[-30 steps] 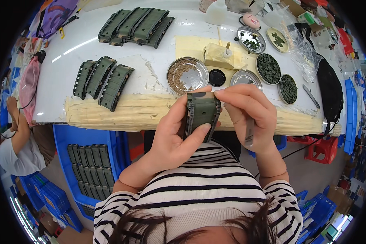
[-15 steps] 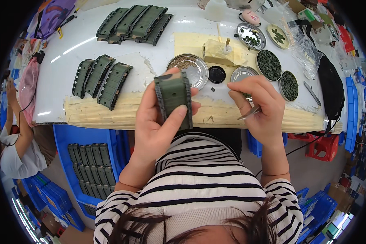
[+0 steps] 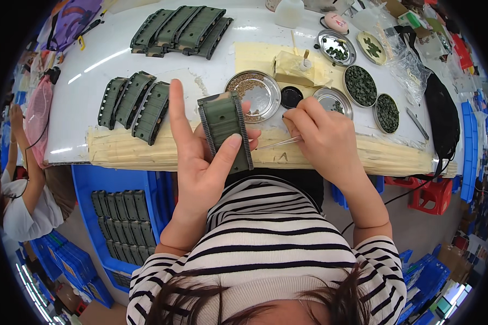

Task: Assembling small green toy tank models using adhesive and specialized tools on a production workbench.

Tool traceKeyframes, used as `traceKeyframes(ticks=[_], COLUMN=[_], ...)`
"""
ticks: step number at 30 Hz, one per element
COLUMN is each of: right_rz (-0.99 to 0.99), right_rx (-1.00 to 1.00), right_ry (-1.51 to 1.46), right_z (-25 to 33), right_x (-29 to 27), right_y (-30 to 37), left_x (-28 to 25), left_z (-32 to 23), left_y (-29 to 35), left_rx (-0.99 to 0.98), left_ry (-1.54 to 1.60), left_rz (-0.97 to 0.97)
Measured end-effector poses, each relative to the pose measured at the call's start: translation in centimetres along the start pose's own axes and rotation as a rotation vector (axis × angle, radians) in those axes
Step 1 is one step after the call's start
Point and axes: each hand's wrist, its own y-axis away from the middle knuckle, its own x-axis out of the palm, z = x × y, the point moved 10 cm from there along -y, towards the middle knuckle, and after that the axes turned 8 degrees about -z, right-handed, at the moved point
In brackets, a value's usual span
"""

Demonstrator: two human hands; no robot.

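A curved dark green plastic piece with ribbed edges and a camouflage-patterned end rests in my left hand. The thumb presses across its face, while the index finger points up, free of it. My right hand is closed on thin metal tweezers, whose tips point left toward the piece's edge. Something small and dark shows at the right thumb and fingertip, too small to name. Just beyond that hand are a round tin with a few dark green bits and a black round lid.
Similar green pieces lie at the left and in a far stack. A tin of brown grains, a taped block and tins of dark green bits stand beyond. A blue crate sits lower left.
My right hand has moved left, bringing the tweezers near the green piece. My left index finger has lifted off and straightened; the piece has shifted slightly left and tilted.
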Motion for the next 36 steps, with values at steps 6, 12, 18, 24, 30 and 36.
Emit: traceKeyframes(ticks=[6,12,18,24,30,36], right_rz=[0.0,0.075,0.092,0.043,0.067,0.035], right_rx=[0.027,-0.09,-0.004,0.035,0.002,-0.063], right_ry=[-0.012,0.074,-0.095,-0.064,-0.005,0.083], right_z=[-0.2,1.0,0.4,0.7,1.3,1.6], right_x=[0.2,0.4,0.1,0.2,0.9,1.3], right_y=[-0.2,-0.4,-1.1,-0.6,-0.4,-0.6], left_x=[-0.1,-1.3,-1.8,-1.8,-1.5,-1.4], left_z=[0.1,-0.1,-0.3,-0.2,0.0,0.4], left_y=[-0.1,-0.2,-0.2,-0.3,-0.3,-0.4], left_rx=[0.076,0.065,0.072,0.052,0.033,0.036], left_ry=[-0.069,-0.095,-0.122,-0.121,-0.047,-0.076], left_rz=[0.026,-0.05,-0.078,-0.079,-0.061,-0.041])
